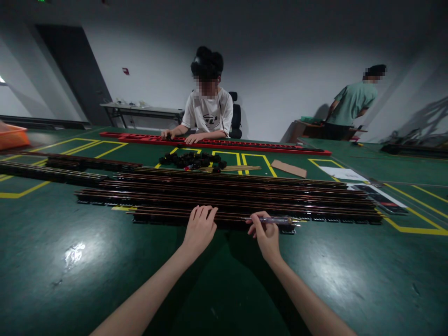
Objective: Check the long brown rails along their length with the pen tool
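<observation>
A long dark strip [157, 215] with copper-coloured rods along it lies nearest to me, at the front of several similar strips. My left hand [201, 228] rests palm down on this front strip, fingers stretched across its rods. To the right, my right hand [266, 235] is closed around a screwdriver [282, 220] with a clear handle. Its thin shaft points left, just over the right part of the same strip. The underside of the strip and the tips of some fingers are hidden.
More dark strips [245, 189] lie behind. Beyond them are a heap of small black parts [192, 160], a brown cardboard piece [290, 168] and long red rails [224, 142]. A person [210, 109] sits opposite, hands at the rails. An orange basket [14, 136] stands far left; another person [353, 102] stands back right.
</observation>
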### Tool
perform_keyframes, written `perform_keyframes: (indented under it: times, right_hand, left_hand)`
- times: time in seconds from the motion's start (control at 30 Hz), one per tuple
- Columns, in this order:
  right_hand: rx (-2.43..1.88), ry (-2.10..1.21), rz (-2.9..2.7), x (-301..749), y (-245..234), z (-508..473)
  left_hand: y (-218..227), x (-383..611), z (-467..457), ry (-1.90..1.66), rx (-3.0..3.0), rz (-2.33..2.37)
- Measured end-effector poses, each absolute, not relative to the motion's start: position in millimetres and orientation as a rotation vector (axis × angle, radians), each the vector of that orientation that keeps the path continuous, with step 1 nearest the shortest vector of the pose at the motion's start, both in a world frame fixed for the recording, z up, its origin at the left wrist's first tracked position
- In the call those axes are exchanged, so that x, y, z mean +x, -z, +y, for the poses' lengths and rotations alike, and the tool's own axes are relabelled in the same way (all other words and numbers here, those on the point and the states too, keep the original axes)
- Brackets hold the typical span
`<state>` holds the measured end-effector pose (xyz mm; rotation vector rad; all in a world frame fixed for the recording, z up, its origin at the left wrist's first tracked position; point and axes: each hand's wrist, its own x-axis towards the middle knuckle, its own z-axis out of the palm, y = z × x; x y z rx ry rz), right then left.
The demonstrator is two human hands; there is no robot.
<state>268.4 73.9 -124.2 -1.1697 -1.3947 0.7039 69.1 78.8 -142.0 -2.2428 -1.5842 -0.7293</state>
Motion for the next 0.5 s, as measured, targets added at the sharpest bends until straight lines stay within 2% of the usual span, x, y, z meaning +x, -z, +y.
perform_keyframes:
  times: [0.5]
  right_hand:
    - [-1.152,-0.761,-1.443,268.2,123.8,75.3]
  left_hand:
    - [138.7,70.6,77.2,0.737,-2.241,-1.591]
